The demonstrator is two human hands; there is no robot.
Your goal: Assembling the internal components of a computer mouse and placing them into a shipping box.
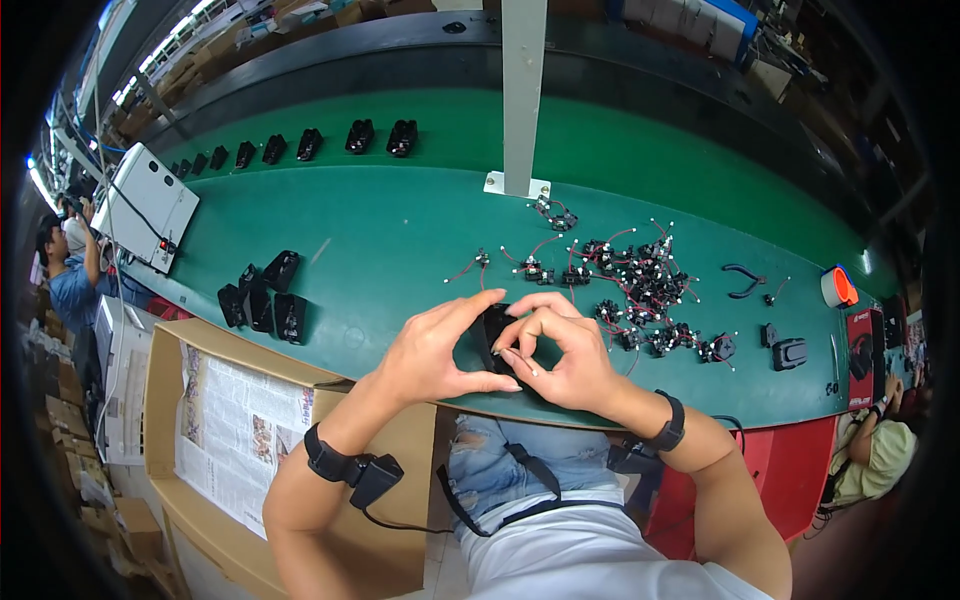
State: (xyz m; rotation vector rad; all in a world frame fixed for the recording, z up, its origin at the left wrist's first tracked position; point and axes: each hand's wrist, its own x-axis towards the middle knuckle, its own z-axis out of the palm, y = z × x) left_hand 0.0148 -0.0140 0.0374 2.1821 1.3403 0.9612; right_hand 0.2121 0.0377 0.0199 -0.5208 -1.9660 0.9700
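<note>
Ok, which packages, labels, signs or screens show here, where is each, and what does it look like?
Cardboard box: lower left beside the bench, open, brown.
Printed sheet: lying in that box, white with grey text columns and small pictures.
White machine housing: left end of the green bench, boxy, cable attached.
Tape roll: far right on the bench, white with orange face.
Red panel: right edge, red and black.
No screen is visible.

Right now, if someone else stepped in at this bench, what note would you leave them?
Left hand and right hand: both fingers pinch one small black part at the near edge of the green bench.
Right of it: a heap of wired black pieces, then pliers.
Left: a cluster of black housings; more sit in a row on the far strip.
The heap still looks large.
</note>
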